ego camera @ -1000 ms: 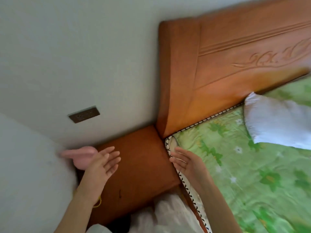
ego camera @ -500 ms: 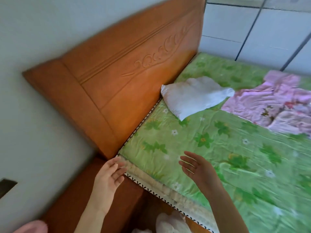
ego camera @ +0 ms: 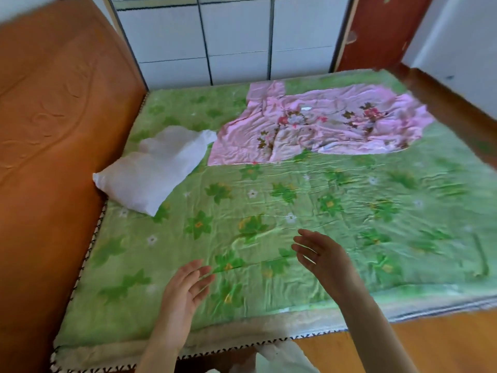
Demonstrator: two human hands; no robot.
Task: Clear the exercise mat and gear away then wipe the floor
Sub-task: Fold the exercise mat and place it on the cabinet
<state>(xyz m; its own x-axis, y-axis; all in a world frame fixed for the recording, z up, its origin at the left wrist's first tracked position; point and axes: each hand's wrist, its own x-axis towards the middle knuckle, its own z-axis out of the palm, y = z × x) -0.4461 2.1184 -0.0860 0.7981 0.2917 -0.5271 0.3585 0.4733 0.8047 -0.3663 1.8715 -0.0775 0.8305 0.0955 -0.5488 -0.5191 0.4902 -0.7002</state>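
No exercise mat or gear shows in the head view. My left hand [ego camera: 185, 289] hovers over the near part of a bed, fingers relaxed and spread, holding nothing. My right hand [ego camera: 322, 257] hangs a little farther over the bed, palm turned left, fingers straight, also holding nothing. Both are above a green flowered bedcover [ego camera: 349, 211] and I cannot tell whether they touch it.
A white pillow [ego camera: 153, 170] lies by the orange wooden headboard [ego camera: 53, 130] on the left. A crumpled pink flowered cloth [ego camera: 317, 125] lies at the far side. A white tiled wall [ego camera: 236, 41] is behind; a wooden footboard [ego camera: 451, 109] rises at the right.
My view swung right, from the bedside cabinet and wall to the whole bed. Both hands moved from above the cabinet edge to above the bedcover. A pink object by my left hand left view.
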